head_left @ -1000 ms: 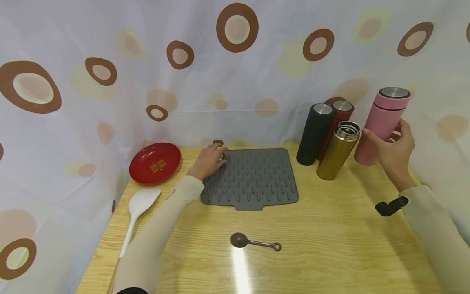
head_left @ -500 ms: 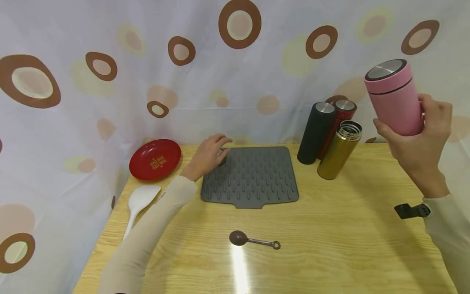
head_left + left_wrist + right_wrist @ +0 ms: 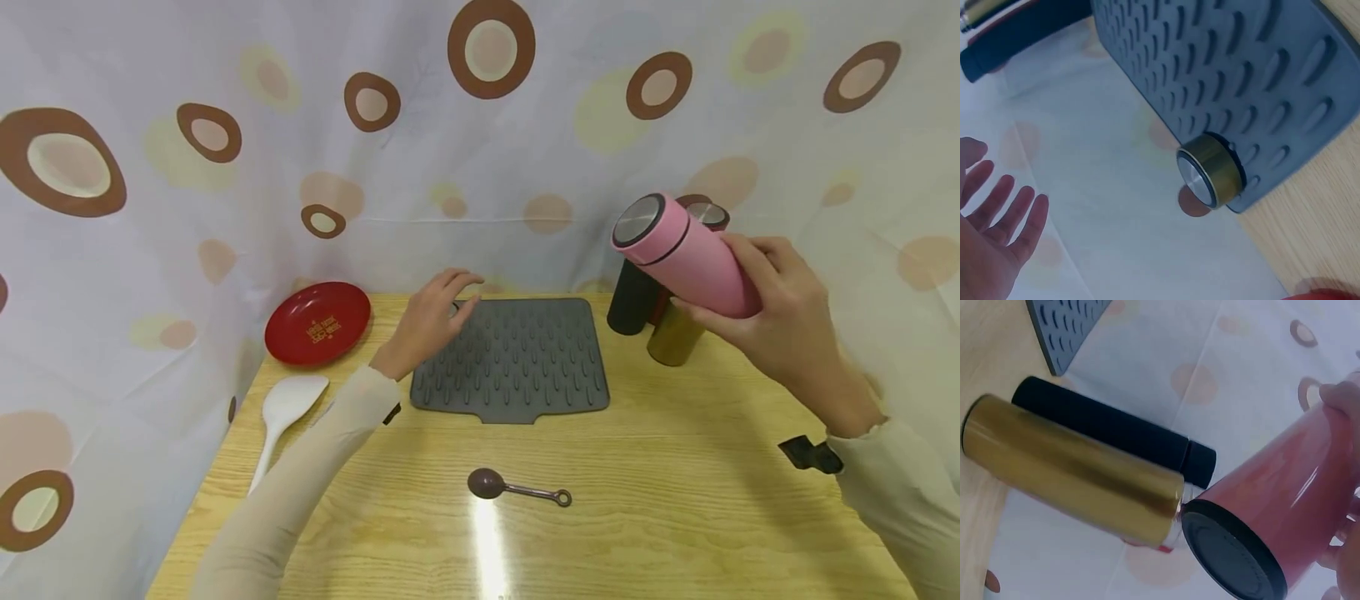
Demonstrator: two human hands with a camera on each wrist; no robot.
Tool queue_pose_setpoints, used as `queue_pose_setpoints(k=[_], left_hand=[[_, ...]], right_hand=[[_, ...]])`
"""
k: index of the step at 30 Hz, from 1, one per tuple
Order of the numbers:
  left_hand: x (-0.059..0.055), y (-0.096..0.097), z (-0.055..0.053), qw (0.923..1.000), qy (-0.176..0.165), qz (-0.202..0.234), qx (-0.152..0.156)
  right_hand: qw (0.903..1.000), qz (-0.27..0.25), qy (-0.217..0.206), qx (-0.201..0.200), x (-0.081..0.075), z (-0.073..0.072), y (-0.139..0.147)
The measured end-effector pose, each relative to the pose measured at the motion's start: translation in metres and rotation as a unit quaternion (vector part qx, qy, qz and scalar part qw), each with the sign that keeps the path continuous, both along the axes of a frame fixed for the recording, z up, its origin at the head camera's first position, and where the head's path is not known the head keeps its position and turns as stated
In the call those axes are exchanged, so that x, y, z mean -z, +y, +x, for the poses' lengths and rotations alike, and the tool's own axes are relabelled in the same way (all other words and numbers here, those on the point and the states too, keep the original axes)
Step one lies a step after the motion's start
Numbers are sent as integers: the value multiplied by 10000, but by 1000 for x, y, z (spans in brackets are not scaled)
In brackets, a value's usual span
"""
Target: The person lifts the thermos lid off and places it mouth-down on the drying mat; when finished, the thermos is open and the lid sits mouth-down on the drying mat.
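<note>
My right hand (image 3: 787,325) grips a pink thermos (image 3: 705,262) around its body, off the table. The thermos is tilted, its silver-topped lid pointing up and left. Behind and below it stand a black thermos (image 3: 630,304), a red thermos (image 3: 708,215) and a gold thermos (image 3: 672,337), all partly hidden. Lidless in earlier views, the gold one has its mouth hidden from the head camera now. My left hand (image 3: 429,321) hovers with loosely spread fingers, holding nothing. A gold cap (image 3: 1213,172) with a silver top sits on a corner of the grey ridged mat (image 3: 517,358).
A red plate (image 3: 318,325) lies at the back left, with a white spatula (image 3: 292,400) in front of it. A brown spoon (image 3: 487,483) lies before the mat. Patterned cloth (image 3: 480,200) hangs behind the wooden table (image 3: 637,517).
My right hand has lifted the pink thermos off the table, then carried it left while tilting it. My left hand has risen away from the cap on the mat.
</note>
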State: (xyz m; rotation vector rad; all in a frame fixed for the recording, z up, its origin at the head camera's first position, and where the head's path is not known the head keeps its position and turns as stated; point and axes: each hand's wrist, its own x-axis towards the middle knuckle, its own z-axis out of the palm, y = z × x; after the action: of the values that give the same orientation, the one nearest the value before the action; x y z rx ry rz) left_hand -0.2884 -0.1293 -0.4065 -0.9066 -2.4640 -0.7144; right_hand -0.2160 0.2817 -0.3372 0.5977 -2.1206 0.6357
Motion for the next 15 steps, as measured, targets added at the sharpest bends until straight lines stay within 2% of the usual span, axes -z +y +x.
queue_pose_setpoints(k=[4, 8, 13, 15], left_hand=[[-5, 5, 8, 9988, 21, 394, 277], [-12, 14, 22, 9948, -59, 775, 661], [-19, 26, 41, 9887, -329, 1088, 981], [-21, 30, 49, 9831, -561, 1287, 1172]], right_hand=[[9982, 517, 1, -305, 9, 1, -12], [9938, 907, -61, -633, 21, 4, -23], [9870, 1308, -370, -862, 34, 9, -32], [9842, 1398, -531, -953, 38, 11, -36]])
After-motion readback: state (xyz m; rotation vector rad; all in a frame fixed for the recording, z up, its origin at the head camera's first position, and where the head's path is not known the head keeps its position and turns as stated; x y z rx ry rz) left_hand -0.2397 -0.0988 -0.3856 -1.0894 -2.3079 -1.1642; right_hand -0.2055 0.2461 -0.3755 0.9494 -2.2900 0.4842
